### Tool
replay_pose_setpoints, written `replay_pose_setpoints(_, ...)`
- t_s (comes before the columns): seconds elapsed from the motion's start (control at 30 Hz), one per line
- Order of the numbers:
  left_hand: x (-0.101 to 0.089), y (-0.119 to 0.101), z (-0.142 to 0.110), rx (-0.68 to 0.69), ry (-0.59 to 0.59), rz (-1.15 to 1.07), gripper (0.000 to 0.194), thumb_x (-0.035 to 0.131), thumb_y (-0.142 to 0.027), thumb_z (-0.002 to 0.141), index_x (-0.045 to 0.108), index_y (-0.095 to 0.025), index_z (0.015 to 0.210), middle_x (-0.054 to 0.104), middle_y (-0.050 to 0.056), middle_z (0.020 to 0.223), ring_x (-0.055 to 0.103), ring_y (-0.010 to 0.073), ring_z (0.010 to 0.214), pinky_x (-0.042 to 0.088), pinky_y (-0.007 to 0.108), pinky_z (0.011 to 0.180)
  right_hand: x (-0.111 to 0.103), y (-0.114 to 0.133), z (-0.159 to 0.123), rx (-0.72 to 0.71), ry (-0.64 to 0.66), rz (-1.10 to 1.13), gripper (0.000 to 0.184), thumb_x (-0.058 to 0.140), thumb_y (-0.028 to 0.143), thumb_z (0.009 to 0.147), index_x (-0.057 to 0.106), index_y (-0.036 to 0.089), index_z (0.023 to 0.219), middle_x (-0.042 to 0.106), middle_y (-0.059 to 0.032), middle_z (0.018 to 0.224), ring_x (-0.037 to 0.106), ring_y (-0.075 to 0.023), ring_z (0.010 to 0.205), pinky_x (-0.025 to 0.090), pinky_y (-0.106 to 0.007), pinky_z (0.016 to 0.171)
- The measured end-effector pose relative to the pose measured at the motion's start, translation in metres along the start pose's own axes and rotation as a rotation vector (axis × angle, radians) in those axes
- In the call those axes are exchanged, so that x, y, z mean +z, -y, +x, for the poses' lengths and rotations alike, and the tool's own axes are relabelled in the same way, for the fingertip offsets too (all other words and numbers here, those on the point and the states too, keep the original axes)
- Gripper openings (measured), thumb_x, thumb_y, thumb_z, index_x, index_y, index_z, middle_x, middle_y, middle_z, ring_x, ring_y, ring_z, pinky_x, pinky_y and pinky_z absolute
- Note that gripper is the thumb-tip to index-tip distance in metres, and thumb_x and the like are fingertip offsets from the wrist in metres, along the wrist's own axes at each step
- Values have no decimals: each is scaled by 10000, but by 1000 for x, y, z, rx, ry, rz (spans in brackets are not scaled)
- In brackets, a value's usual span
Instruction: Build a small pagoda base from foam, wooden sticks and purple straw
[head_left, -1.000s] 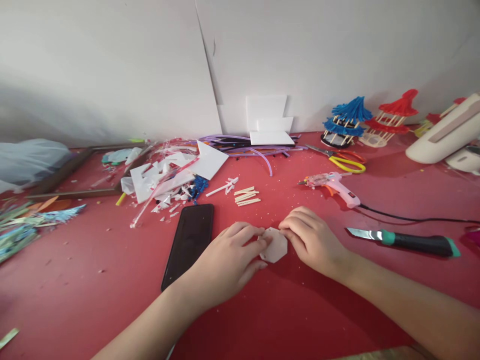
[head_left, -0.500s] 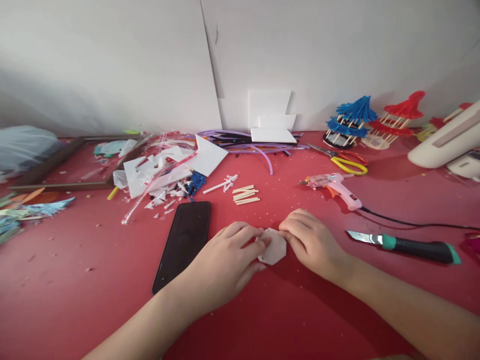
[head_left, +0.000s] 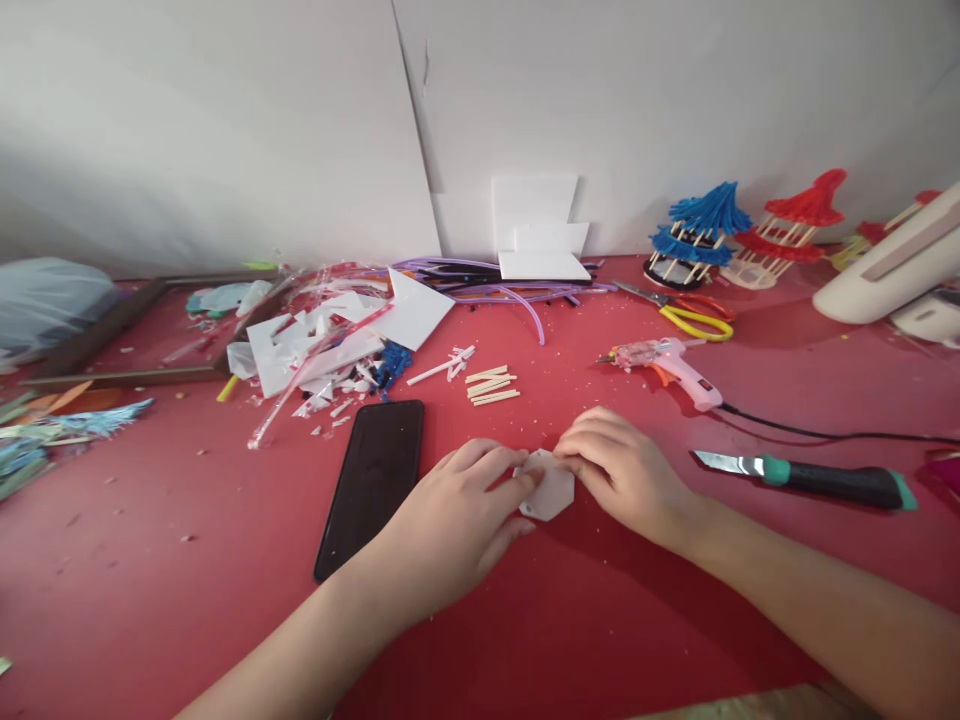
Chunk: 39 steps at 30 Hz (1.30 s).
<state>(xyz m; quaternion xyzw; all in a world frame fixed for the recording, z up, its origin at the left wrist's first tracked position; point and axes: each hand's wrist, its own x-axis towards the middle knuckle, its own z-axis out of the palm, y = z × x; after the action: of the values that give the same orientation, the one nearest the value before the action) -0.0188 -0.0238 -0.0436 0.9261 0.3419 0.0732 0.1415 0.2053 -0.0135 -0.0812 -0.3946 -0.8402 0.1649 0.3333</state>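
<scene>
A small white many-sided piece of board (head_left: 553, 492) lies low over the red table between my hands, with a small dark spot near its lower left edge. My left hand (head_left: 469, 510) holds it from the left, fingers on its upper face and thumb near its lower edge. My right hand (head_left: 626, 470) is closed in a pinch on its upper right edge. Whether anything tiny is inside that pinch is hidden. Just beyond my hands lie several short wooden sticks (head_left: 493, 385). A black phone (head_left: 371, 490) rests beside my left wrist.
To the right are a pink glue gun (head_left: 679, 370) with its cord, a utility knife (head_left: 817, 480) with its blade out, and yellow-and-red-handled scissors (head_left: 694, 318). Blue (head_left: 697, 235) and red (head_left: 795, 230) stick models stand behind. White scraps (head_left: 345, 340) heap up at the back left.
The white piece has turned slightly between my fingers, and both hands stay around it. The view has shifted a little.
</scene>
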Motion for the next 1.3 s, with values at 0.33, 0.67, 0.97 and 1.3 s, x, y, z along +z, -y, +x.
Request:
replay_pose_setpoints(0.33,1,0,1,4,-6,16,353,568,-244,890,550,-239,1243,605,87,1193,566,267,1089,519,459,909,6,-2,-1,31,18,-105,181,481,92,895,505,194,748,554,-28,734,444,-171,740,390,-287,665)
replay_pose_setpoints(0.67,2,0,1,29,-39,30,324,545,-258,905,559,-230,1227,614,86,1151,581,256,1042,525,446,885,9,-2,1,1,34,-224,248,463,124,905,430,195,670,438,-7,664,375,-164,697,339,-279,633)
replay_pose_setpoints(0.97,3,-2,3,13,-19,58,328,558,-242,896,565,-230,1224,601,100,1220,585,272,1054,525,472,877,10,-3,2,42,23,-207,255,497,269,946,511,195,702,513,-13,666,432,-167,709,376,-284,655)
replay_pose_setpoints(1.3,6,-2,1,41,-1,90,355,528,-270,918,538,-212,1268,557,68,1356,531,278,1157,500,461,953,-7,2,2,116,-172,72,111,600,220,885,657,219,790,682,-16,751,590,-166,757,494,-320,700)
